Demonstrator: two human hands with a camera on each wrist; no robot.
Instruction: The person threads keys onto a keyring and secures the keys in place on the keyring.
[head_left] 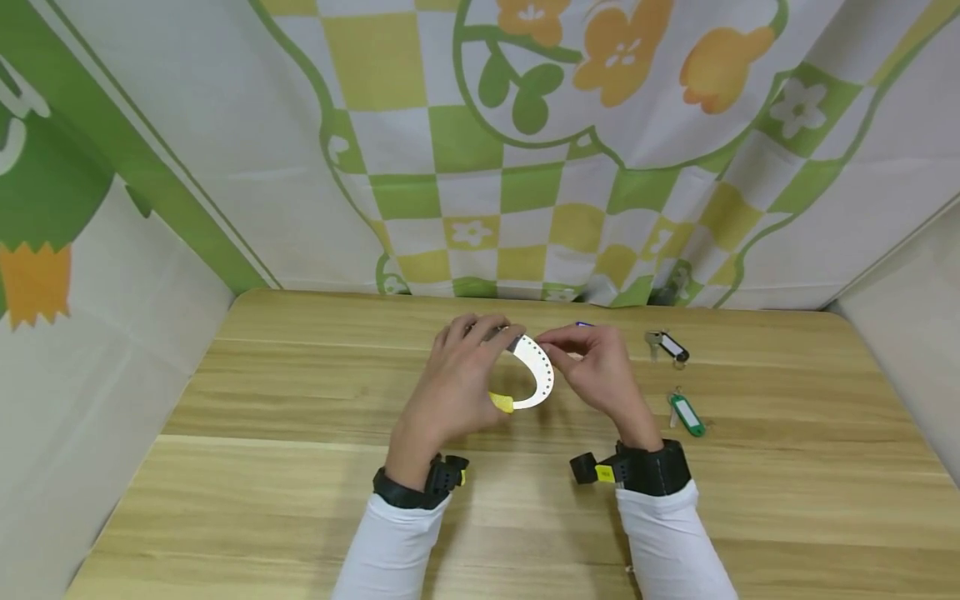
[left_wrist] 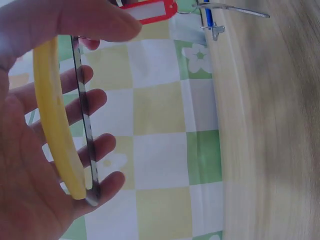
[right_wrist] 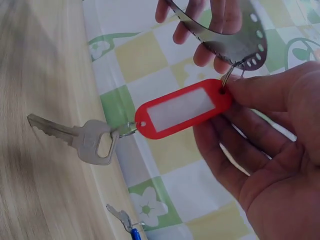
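Note:
My left hand [head_left: 459, 383] grips a curved metal plate [head_left: 543, 370] with a row of small holes along its outer edge and a yellow handle [left_wrist: 55, 120]. Thumb and fingers wrap its two ends, and the handle lies along the palm. My right hand [head_left: 602, 367] pinches a red key tag [right_wrist: 182, 109] with a white label at one end, beside the plate's perforated edge. A split ring [right_wrist: 227, 77] on the tag meets the plate at a hole near its end. From the tag's other end hangs a silver key [right_wrist: 92, 141].
On the wooden table [head_left: 300, 483], a key with a black tag [head_left: 673, 346] and one with a green tag [head_left: 687, 415] lie to the right. Behind my right hand is a blue tag [head_left: 585, 324], mostly hidden. A checkered curtain [head_left: 465, 142] hangs along the table's far edge.

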